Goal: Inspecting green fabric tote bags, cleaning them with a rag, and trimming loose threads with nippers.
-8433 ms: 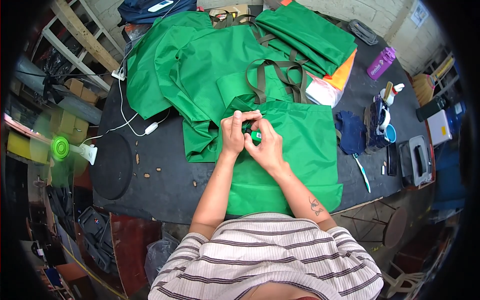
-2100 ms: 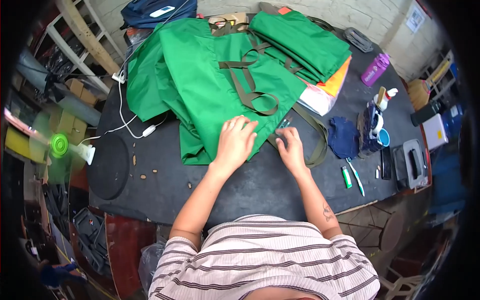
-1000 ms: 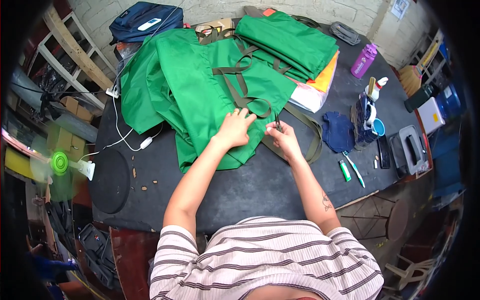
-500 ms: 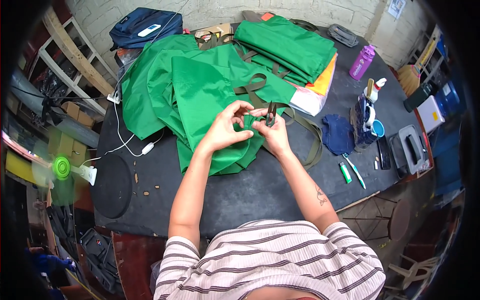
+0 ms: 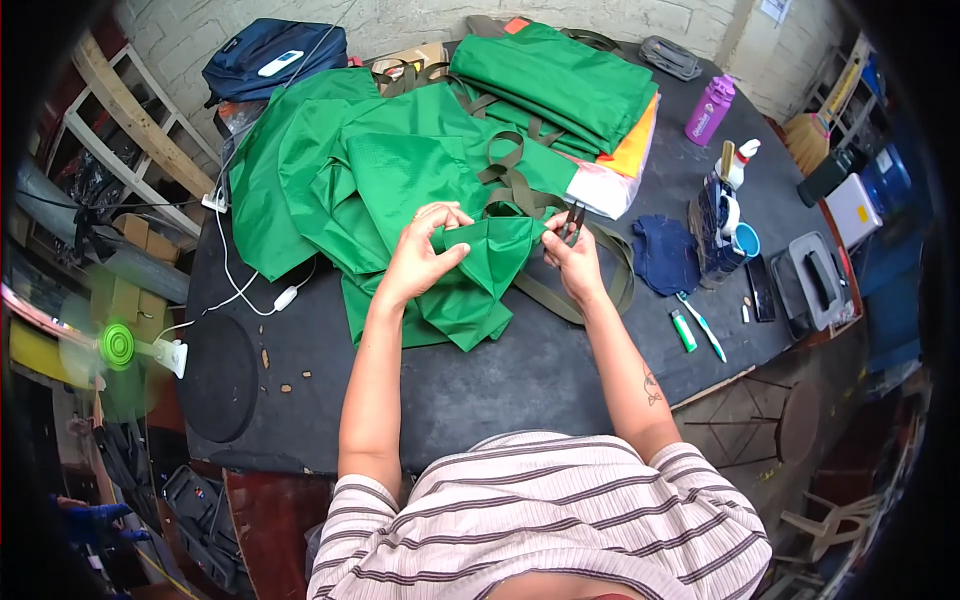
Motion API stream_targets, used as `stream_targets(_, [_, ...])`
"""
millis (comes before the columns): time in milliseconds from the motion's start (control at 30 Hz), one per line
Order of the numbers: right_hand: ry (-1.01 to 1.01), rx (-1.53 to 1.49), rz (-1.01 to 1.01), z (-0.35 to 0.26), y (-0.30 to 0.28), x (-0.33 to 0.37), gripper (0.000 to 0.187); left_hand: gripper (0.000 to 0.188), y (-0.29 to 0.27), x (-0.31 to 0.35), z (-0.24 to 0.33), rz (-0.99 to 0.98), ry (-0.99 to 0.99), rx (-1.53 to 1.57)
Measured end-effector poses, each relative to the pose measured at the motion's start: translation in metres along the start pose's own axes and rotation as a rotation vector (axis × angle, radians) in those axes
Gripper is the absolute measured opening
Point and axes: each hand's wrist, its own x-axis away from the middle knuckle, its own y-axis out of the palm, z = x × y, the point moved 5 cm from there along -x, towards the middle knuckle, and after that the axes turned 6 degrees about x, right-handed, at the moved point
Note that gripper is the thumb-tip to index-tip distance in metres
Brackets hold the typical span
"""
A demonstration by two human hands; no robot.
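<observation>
A green fabric bag (image 5: 480,255) with olive webbing straps (image 5: 512,180) lies spread in front of me on the black table. Its near part is gripped at one edge by my left hand (image 5: 422,258), thumb toward the fingers. To the right, my right hand (image 5: 576,265) is closed around small dark thread snips (image 5: 572,224), blades pointing up. The fingertips of that hand also pinch the bag's right edge, so the fabric is stretched between both hands. The inner fingers of each hand are partly hidden.
A stack of folded green fabric (image 5: 560,90) lies at the back, beside a dark blue backpack (image 5: 270,60). On the right are a purple bottle (image 5: 710,110), dark blue cloth (image 5: 664,255), a toothbrush (image 5: 704,328) and a grey container (image 5: 808,280). A green fan (image 5: 118,345) is at left.
My hands have moved apart, the right one going right with the snips. The bag edge that was bunched between my fingers is now spread out.
</observation>
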Motion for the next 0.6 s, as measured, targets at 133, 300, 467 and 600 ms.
stream_targets(133, [0.163, -0.139, -0.043, 0.003, -0.004, 0.006, 0.018, 0.031, 0.009, 0.009, -0.001, 0.041, -0.031, -0.343])
stream_targets(300, [0.053, 0.519, 0.062, -0.012, 0.012, 0.019, 0.036, 0.032, 0.035, 0.026, 0.006, 0.149, 0.041, -0.62])
stream_targets(467, [-0.347, 0.694, 0.277, 0.003, -0.017, 0.025, 0.026, 0.024, 0.071, 0.06, -0.003, 0.296, 0.123, -0.573])
stream_targets(600, [-0.281, 0.715, 0.569, 0.051, -0.061, 0.028, 0.018, 0.025, 0.112, 0.086, -0.008, 0.196, 0.199, -0.44])
